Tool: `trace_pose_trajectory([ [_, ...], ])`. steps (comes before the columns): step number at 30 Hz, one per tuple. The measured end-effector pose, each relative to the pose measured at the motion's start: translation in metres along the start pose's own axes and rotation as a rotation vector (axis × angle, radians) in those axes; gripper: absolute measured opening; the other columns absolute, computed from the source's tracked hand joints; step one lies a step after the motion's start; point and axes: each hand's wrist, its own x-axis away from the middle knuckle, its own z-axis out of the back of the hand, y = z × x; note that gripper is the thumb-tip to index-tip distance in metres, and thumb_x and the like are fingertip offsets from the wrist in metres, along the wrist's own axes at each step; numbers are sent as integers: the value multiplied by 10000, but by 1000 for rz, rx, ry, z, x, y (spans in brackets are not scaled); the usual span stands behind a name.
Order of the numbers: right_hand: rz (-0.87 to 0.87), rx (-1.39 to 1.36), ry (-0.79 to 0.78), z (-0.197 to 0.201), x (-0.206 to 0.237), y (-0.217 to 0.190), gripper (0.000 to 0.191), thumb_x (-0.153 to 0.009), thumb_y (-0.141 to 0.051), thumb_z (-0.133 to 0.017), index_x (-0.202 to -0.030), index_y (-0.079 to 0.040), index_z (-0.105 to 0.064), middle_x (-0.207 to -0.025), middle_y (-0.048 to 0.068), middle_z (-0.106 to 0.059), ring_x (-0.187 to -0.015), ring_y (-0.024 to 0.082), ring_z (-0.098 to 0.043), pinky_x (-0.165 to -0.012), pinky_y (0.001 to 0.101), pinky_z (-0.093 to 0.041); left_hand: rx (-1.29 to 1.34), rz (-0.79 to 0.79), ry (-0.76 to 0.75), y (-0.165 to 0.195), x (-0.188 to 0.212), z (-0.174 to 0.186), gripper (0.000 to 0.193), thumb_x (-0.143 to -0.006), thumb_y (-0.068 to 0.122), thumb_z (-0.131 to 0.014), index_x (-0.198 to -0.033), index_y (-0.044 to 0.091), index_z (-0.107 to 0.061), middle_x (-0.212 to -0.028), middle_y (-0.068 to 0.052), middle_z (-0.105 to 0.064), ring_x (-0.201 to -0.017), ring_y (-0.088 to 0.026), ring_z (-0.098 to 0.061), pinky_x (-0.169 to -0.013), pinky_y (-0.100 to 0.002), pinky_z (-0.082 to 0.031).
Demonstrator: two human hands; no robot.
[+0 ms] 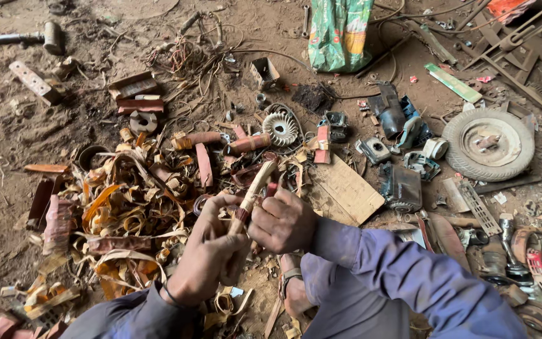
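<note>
Your blue-violet sleeves (409, 276) fill the bottom of the view, and both hands meet just above them, over a dirt floor (7, 201) strewn with scrap. Your left hand (211, 251) is closed around the lower end of a tape-wrapped coil bundle (253, 191), a long tan stick-like piece that rises up and to the right from your grip. Your right hand (280, 221) is also closed, fingers pinched on the same bundle just beside the left hand, near a dark reddish band on it. Whether the fingers are gripping the wrapping or the core beneath cannot be told from here.

Left of your hands lies a large heap of curled tan and orange tape strips (120, 213), loose and tangled. Judging by that heap, much stripping looks already done. Beyond it, a few wrapped bundles (249, 144) of similar shape lie on the ground, apparently untouched, so some work seems to remain. The piece in your hands is mostly covered along its upper length.

To the right sit a flat wooden board (349, 188), a white plastic fan wheel (280, 129), dismantled motor parts (399, 185), and a small wheel with a tyre (489, 143). A green printed bag (340, 31) stands at the top. A foot in a sandal (293, 292) shows beneath your right forearm.
</note>
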Motion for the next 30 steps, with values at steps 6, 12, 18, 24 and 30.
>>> trace_pose_trajectory([
  [6, -36, -47, -12, -5, -2, -4, 143, -720, -235, -689, -713, -131, -590, -743, -8, -478, -742, 170, -531, -590, 333, -409, -422, -98, 100, -2, 4, -5, 631, -804, -59, -562, -1381, 105, -369, -607, -45, -555, -405, -141, -479, -343, -297, -368],
  [12, -702, -876, -149, -7, -4, -12, 108, -891, -177, -660, -892, -98, -734, -863, 9, -674, -757, 141, -637, -633, 325, -503, -1182, -578, 151, -17, 0, 12, 592, -783, -7, -644, -1300, -55, -361, -534, -75, -525, -409, -177, -464, -385, -363, -349],
  [18, -1323, -1889, 149, -9, -4, -9, 165, -935, -157, -703, -1061, -54, -727, -964, 67, -737, -861, 138, -670, -811, 287, -549, -1250, -666, 137, -32, -3, 11, 461, -896, 32, -623, -1268, -60, -365, -659, -87, -554, -479, -204, -522, -422, -389, -419],
  [24, -1166, -1841, 153, -8, 3, -2, 82, -968, -61, -721, -1023, -2, -708, -973, 96, -728, -889, 165, -698, -866, 338, -589, -556, -503, -6, -19, -7, 10, 389, -964, 112, -665, -1261, -34, -459, -1009, -97, -691, -860, -199, -690, -645, -331, -628],
  [30, -1143, -1984, 158, 9, 5, 3, 161, -930, -69, -758, -1053, -9, -675, -1004, 65, -705, -911, 164, -706, -858, 337, -596, -115, 40, 184, -19, -22, 13, 165, -911, 68, -676, -1069, 45, -716, -850, -37, -731, -656, -90, -634, -543, -244, -501],
])
